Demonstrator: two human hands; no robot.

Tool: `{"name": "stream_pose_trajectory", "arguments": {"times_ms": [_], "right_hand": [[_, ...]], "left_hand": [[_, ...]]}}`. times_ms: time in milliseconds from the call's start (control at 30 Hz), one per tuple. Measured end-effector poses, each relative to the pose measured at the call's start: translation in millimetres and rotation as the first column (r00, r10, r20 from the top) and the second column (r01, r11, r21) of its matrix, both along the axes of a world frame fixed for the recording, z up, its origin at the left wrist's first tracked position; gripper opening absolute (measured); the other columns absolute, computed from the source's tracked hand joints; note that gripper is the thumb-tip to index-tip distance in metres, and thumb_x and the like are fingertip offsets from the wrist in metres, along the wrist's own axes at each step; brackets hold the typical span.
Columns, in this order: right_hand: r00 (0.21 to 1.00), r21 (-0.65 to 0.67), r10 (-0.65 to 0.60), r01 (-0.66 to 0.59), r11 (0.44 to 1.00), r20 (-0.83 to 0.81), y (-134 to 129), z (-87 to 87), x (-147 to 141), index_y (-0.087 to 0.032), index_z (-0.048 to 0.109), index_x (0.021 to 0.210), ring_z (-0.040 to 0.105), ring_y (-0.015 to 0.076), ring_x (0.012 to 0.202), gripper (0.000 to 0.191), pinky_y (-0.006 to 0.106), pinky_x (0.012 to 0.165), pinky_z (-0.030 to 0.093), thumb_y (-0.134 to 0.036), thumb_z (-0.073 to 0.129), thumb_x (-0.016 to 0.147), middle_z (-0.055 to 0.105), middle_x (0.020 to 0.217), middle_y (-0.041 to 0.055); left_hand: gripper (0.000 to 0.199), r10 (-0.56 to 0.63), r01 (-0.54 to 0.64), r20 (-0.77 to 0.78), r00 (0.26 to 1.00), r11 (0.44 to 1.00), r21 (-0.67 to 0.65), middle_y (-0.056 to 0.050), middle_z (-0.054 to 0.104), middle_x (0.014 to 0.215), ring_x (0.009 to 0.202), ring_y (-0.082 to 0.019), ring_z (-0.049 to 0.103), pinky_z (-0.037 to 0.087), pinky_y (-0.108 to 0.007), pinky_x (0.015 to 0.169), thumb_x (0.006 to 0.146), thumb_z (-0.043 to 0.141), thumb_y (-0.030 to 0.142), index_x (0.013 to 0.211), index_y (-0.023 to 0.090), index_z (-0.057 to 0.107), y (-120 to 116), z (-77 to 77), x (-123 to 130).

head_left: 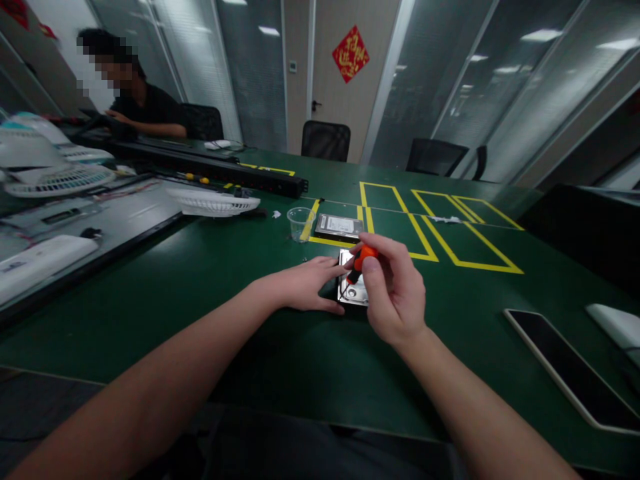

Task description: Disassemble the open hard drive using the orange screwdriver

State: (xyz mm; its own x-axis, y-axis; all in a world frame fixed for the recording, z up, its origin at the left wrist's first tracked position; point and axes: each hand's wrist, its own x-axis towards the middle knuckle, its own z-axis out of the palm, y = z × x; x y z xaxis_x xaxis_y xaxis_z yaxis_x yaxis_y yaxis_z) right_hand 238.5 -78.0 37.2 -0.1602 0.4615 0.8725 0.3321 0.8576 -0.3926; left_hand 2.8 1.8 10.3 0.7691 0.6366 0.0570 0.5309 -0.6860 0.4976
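A silver hard drive (353,293) lies on the green table in front of me, partly hidden by my hands. My left hand (315,285) is at its left side, thumb and fingers spread around the edge and steadying it. In my right hand (395,287) is an orange and black screwdriver (367,255), held between thumb and fingers. Its shaft slants down to the left, with the tip at the drive's left part. Just behind, a second hard drive (340,227) rests label up, beside a clear plastic cup (301,225).
Yellow tape rectangles (433,257) mark the green table (280,360). A phone (570,367) lies at the right. Fan parts (215,202), a large metal panel (135,210) and a long black bar (225,172) occupy the left. A person (145,103) sits at the far left.
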Motion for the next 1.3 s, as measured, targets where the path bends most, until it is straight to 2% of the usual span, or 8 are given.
{"name": "stream_pose_trajectory", "arguments": {"times_ms": [200,333,500,833,1000,1133,1300], "right_hand": [[1.000,0.002,0.017,-0.017,1.000,0.007,0.7,0.1,-1.3,-0.029,0.079,0.166,0.096,0.0309,0.124,0.038,0.050,0.105,0.081,-0.029,0.069,0.129,0.093,0.148,0.0127],[0.999,0.012,0.029,-0.030,0.999,0.014,-0.6,0.8,-3.0,-0.031,0.078,0.166,0.096,0.0313,0.124,0.038,0.051,0.106,0.081,-0.030,0.069,0.129,0.092,0.149,0.0125],[0.999,-0.006,0.026,-0.026,1.000,0.040,-3.2,2.6,-4.8,-0.031,0.078,0.165,0.094,0.0316,0.120,0.038,0.054,0.106,0.082,-0.032,0.068,0.129,0.092,0.147,0.0127],[0.999,0.017,0.026,-0.027,0.999,0.026,-0.6,1.8,-4.1,-0.029,0.077,0.165,0.094,0.0295,0.116,0.037,0.051,0.102,0.081,-0.030,0.068,0.129,0.092,0.145,0.0127],[1.000,0.033,0.015,-0.014,0.999,-0.006,2.6,-1.7,-3.6,-0.032,0.078,0.164,0.093,0.0315,0.122,0.036,0.056,0.107,0.081,-0.030,0.070,0.128,0.091,0.145,0.0126],[1.000,0.037,0.014,-0.013,0.999,-0.014,4.0,-3.6,-2.6,-0.032,0.077,0.166,0.093,0.0315,0.122,0.039,0.057,0.106,0.081,-0.028,0.070,0.128,0.090,0.146,0.0130],[1.000,0.031,-0.007,0.007,1.000,-0.005,3.8,-2.6,-2.3,-0.032,0.077,0.168,0.092,0.0312,0.119,0.042,0.057,0.109,0.081,-0.028,0.072,0.127,0.090,0.147,0.0135]], "left_hand": [[0.107,-0.005,0.005,0.013,1.000,1.000,0.013,-0.019,0.063,0.197,0.184,-0.051,0.055,0.046,-0.067,0.153,0.106,0.101,0.068,0.196,0.031,0.056,0.2,-1.2,-0.6],[0.100,-0.010,0.009,0.022,1.000,1.000,0.002,-0.018,0.068,0.191,0.183,-0.050,0.057,0.049,-0.064,0.151,0.106,0.101,0.068,0.190,0.030,0.062,1.6,-3.1,-1.9],[0.092,-0.026,0.026,0.056,0.998,1.000,0.000,-0.019,0.070,0.188,0.180,-0.050,0.060,0.051,-0.065,0.149,0.109,0.097,0.067,0.186,0.028,0.065,1.6,-3.5,-2.1],[0.102,-0.017,0.017,0.026,1.000,1.000,0.008,-0.021,0.070,0.187,0.182,-0.052,0.058,0.051,-0.068,0.150,0.105,0.101,0.067,0.191,0.028,0.061,1.5,-2.9,-1.8],[0.099,-0.007,0.007,0.011,1.000,1.000,0.016,-0.019,0.065,0.195,0.186,-0.052,0.055,0.048,-0.070,0.153,0.106,0.102,0.067,0.190,0.031,0.064,1.0,-1.6,-1.2],[0.105,0.000,0.000,0.007,1.000,1.000,0.006,-0.020,0.059,0.201,0.189,-0.052,0.051,0.044,-0.070,0.157,0.104,0.105,0.064,0.193,0.030,0.062,-0.3,-0.2,-0.1],[0.106,-0.003,0.003,0.023,1.000,1.000,0.013,-0.020,0.059,0.202,0.188,-0.053,0.054,0.048,-0.072,0.154,0.104,0.105,0.063,0.194,0.032,0.060,0.1,-1.8,-1.5]]}}
